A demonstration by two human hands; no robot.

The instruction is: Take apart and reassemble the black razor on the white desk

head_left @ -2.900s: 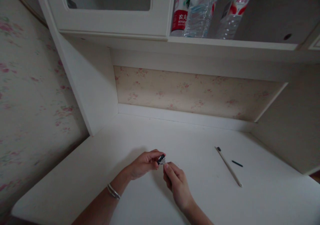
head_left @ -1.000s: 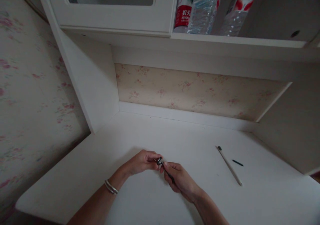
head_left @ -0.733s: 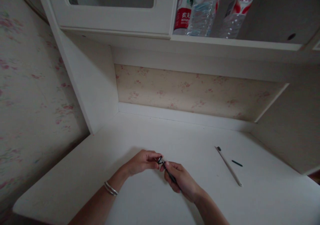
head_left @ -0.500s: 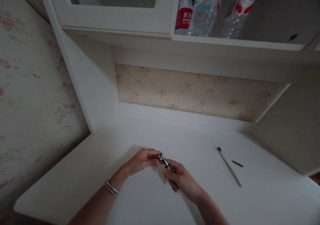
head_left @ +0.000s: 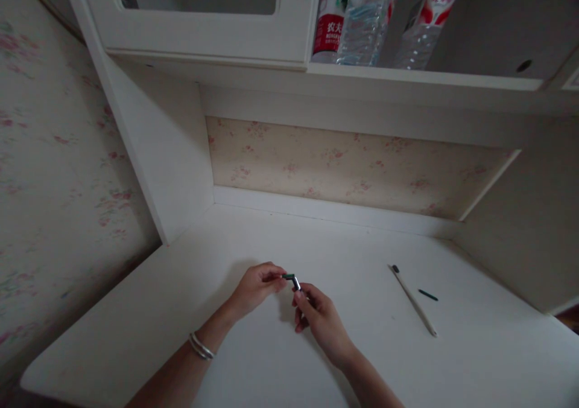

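In the middle of the head view, my left hand (head_left: pixel 259 285) pinches a short, thin dark green stick (head_left: pixel 288 276) between thumb and fingertips. My right hand (head_left: pixel 324 325) grips a small silver metal tube (head_left: pixel 297 283); its lower part is hidden in the fingers. The stick's end meets the top of the tube at an angle. Whether the two are joined or only touching I cannot tell. Both hands are held just above the white desk (head_left: pixel 253 360).
To the right lie a long whitish stick with a dark tip (head_left: pixel 414 300) and a short dark green stick (head_left: pixel 427 295). Plastic bottles (head_left: pixel 366 25) stand on the shelf above. A white side panel (head_left: pixel 149 154) bounds the desk at the left.
The dark green stick now shows between my left fingertips and the tube. My right hand has shifted slightly, and the tube stands steeper. The whole view has moved a little.
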